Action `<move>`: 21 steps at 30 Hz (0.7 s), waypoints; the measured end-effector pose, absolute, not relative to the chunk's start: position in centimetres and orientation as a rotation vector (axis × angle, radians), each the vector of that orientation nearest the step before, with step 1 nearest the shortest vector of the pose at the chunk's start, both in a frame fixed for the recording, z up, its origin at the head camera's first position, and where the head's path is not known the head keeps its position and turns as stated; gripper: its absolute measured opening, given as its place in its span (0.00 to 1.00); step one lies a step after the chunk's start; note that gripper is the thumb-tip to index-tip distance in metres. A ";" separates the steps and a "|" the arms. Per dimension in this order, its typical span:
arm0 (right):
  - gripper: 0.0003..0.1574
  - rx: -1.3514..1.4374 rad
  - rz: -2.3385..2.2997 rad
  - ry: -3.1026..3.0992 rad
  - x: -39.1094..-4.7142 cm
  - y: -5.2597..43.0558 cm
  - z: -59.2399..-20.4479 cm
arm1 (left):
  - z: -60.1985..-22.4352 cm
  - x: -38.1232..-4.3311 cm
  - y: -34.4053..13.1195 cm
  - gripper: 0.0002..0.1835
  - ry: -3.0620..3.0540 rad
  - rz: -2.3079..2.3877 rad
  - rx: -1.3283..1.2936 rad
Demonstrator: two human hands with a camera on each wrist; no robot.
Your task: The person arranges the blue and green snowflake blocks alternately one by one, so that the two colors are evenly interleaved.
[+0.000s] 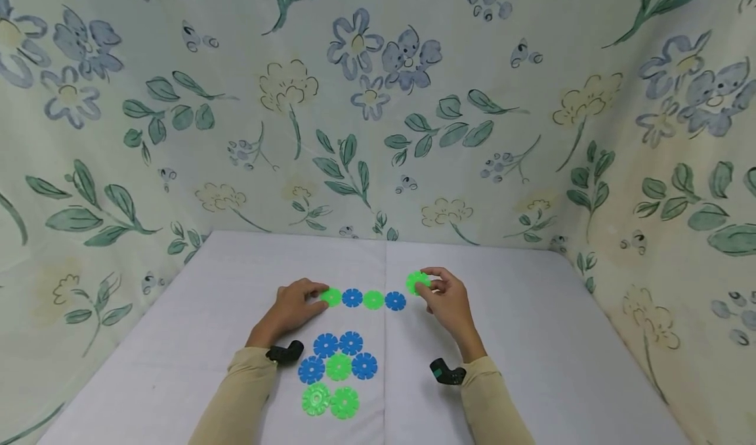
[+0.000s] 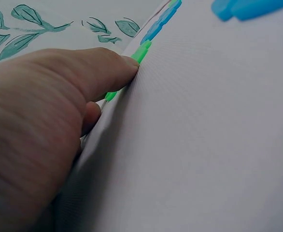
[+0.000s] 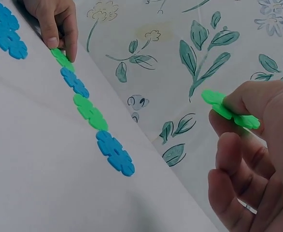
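Note:
A row of flat, notched plastic snowflake discs runs across the white cloth, alternating green and blue. My left hand (image 1: 297, 302) holds the green disc (image 1: 332, 296) at the left end, thumb and finger at its edges. Rightward follow a blue disc (image 1: 352, 297), a green disc (image 1: 373, 300) and another blue disc (image 1: 395, 301). Above the cloth, past the right end, my right hand (image 1: 449, 302) pinches a separate green disc (image 3: 228, 110) between thumb and fingers. It stands apart from the row.
Nearer the body lies a cluster of loose discs, with several blue ones (image 1: 364, 365) and some green ones (image 1: 345, 403). The white cloth (image 1: 531, 340) has a crease down its middle. A floral curtain (image 1: 378, 169) surrounds the table's back and sides.

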State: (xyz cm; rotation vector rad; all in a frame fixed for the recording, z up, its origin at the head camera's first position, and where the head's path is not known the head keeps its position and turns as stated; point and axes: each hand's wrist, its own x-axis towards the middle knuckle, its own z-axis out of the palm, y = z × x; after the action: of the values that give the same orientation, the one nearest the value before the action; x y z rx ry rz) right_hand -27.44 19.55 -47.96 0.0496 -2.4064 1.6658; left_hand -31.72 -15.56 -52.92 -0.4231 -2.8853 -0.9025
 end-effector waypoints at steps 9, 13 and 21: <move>0.20 -0.157 1.595 -2.427 -28.0 19.4 -49.0 | -53.2 -32.0 -15.7 0.21 -2.884 -0.906 -0.419; 0.22 -0.199 1.548 -2.479 -28.2 19.3 -49.6 | -53.2 -31.9 -15.6 0.21 -2.874 -0.921 -0.426; 0.22 -0.212 1.492 -2.555 -28.4 19.4 -51.0 | -53.4 -32.1 -15.7 0.20 -2.878 -0.919 -0.424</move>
State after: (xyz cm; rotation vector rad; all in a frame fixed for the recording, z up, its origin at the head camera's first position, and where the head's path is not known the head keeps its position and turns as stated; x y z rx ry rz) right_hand -28.43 19.37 -51.00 -0.2119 -2.5553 1.4918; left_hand -32.08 -15.75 -53.44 -0.4238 -2.8784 -0.9191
